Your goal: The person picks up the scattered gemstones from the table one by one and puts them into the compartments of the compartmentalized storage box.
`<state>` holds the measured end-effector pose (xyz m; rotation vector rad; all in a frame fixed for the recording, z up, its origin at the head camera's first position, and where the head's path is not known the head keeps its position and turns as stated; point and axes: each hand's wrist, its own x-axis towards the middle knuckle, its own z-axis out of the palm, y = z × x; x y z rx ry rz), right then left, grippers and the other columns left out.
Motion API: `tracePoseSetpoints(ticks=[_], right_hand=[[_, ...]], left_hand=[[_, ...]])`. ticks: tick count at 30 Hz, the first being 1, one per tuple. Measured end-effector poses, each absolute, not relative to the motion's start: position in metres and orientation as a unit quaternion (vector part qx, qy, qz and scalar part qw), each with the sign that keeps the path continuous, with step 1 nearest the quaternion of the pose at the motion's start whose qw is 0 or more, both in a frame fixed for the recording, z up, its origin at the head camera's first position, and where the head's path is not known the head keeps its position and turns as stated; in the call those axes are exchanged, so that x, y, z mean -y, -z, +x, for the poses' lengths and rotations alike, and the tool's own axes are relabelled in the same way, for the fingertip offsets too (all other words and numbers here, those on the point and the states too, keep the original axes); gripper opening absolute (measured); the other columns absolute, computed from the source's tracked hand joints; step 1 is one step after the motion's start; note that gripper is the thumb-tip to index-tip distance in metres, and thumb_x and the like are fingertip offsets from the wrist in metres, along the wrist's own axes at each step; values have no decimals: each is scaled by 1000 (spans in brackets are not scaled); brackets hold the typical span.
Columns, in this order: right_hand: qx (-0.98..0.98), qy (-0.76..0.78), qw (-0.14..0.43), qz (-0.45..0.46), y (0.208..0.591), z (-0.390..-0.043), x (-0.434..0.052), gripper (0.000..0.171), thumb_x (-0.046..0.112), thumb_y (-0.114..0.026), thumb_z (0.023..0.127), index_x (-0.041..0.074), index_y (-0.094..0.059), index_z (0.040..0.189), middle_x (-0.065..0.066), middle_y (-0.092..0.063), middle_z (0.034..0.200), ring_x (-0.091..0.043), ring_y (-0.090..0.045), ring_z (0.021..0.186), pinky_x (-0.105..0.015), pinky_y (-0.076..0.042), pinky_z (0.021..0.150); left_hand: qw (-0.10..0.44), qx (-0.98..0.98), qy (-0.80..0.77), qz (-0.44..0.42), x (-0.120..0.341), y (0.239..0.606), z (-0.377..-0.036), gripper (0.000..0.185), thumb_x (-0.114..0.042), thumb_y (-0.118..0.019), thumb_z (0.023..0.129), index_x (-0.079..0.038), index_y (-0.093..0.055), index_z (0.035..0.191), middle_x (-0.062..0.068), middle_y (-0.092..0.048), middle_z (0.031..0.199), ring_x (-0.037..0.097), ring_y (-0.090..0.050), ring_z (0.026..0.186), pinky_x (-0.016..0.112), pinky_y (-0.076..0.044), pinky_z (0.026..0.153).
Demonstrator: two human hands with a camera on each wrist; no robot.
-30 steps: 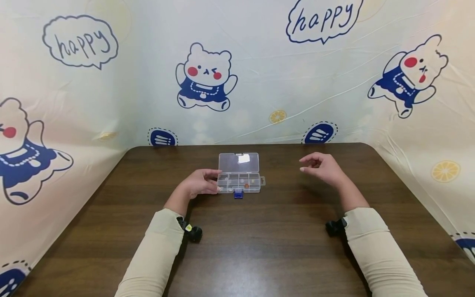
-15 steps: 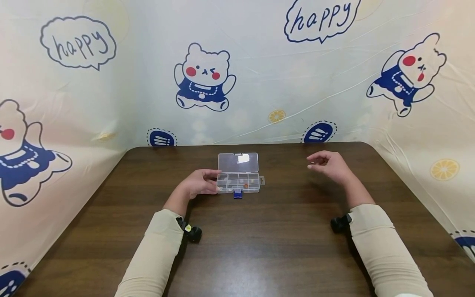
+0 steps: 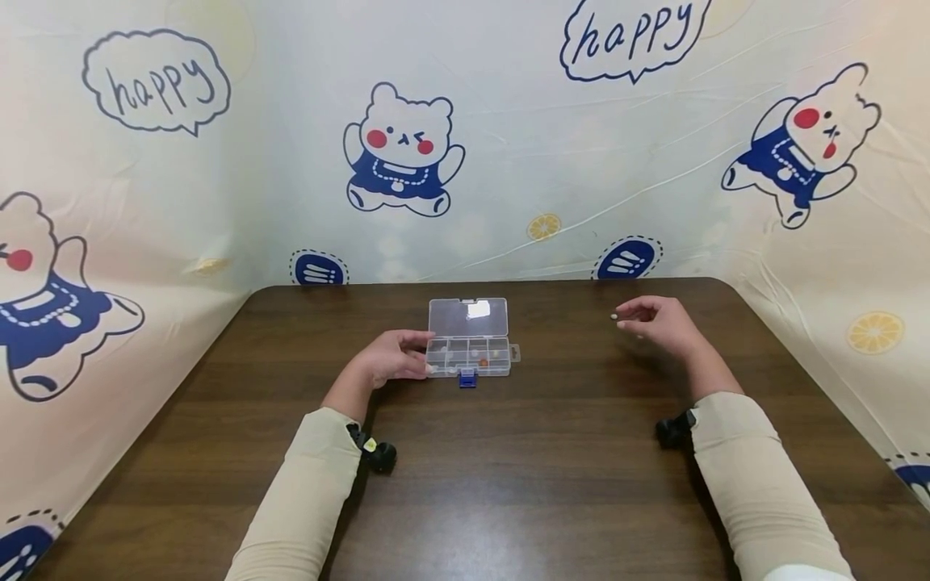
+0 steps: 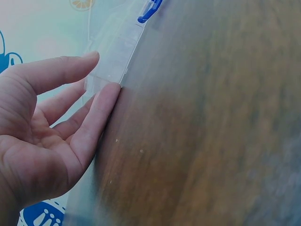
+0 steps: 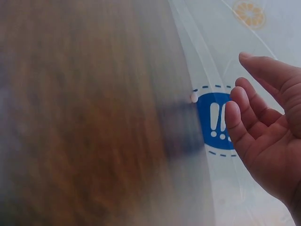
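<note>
A clear plastic compartment box (image 3: 475, 347) stands on the table with its lid (image 3: 465, 317) raised at the back and a blue latch (image 3: 467, 379) at the front. Several small beads lie in its compartments, one of them an orange bead (image 3: 483, 363). My left hand (image 3: 392, 357) grips the box's left end, thumb and fingers at its edges; the left wrist view shows fingertips (image 4: 113, 88) against the corner. Off to the right, my right hand (image 3: 657, 323) hovers with loosely bent, parted fingers. A small pale bead (image 5: 194, 97) lies on the table just beyond its fingertips.
The brown wooden table (image 3: 465, 484) extends to a far edge against a printed cloth backdrop (image 3: 494, 121). A clear hanging tab (image 3: 515, 353) sticks out from the box's right side. Black wrist cameras sit at both cuffs.
My right hand has moved right, away from the box, and a small pale bead now shows beside its fingertips. The left hand and box have stayed in place.
</note>
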<state>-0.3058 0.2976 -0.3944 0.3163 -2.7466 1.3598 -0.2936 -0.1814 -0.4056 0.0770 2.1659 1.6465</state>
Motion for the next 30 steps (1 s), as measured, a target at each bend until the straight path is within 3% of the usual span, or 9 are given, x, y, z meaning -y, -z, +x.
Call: tracePoseSetpoints(ticks=[5, 14, 25, 30], right_hand=[[894, -436, 21, 100, 395, -310, -303, 35, 16, -75, 87, -3, -66, 115, -20, -68, 102, -26, -62, 82, -31, -56, 66], [910, -401, 12, 102, 403, -323, -309, 34, 16, -75, 87, -1, -68, 115, -18, -68, 103, -22, -58, 87, -21, -50, 71], [909, -408, -24, 82, 411, -335, -306, 37, 11, -73, 88, -4, -64, 120, -23, -64, 113, -26, -56, 95, -18, -48, 72], [909, -409, -27, 72, 416, -340, -305, 37, 10, -73, 87, -4, -64, 120, -21, -63, 110, -25, -52, 92, -19, -48, 70]], left_hand=[[211, -778, -591, 31, 181, 403, -293, 72, 10, -74, 78, -7, -49, 143, 22, -55, 123, 27, -61, 92, 36, -57, 82], [214, -777, -592, 30, 181, 404, -294, 72, 11, -74, 78, -7, -49, 143, 22, -55, 122, 27, -62, 91, 36, -57, 82], [214, -780, -588, 27, 180, 402, -292, 72, 10, -74, 78, -8, -49, 143, 21, -54, 123, 27, -60, 93, 35, -57, 83], [211, -779, -590, 25, 180, 402, -293, 71, 9, -75, 78, -8, -50, 142, 21, -55, 123, 28, -60, 93, 35, -57, 82]])
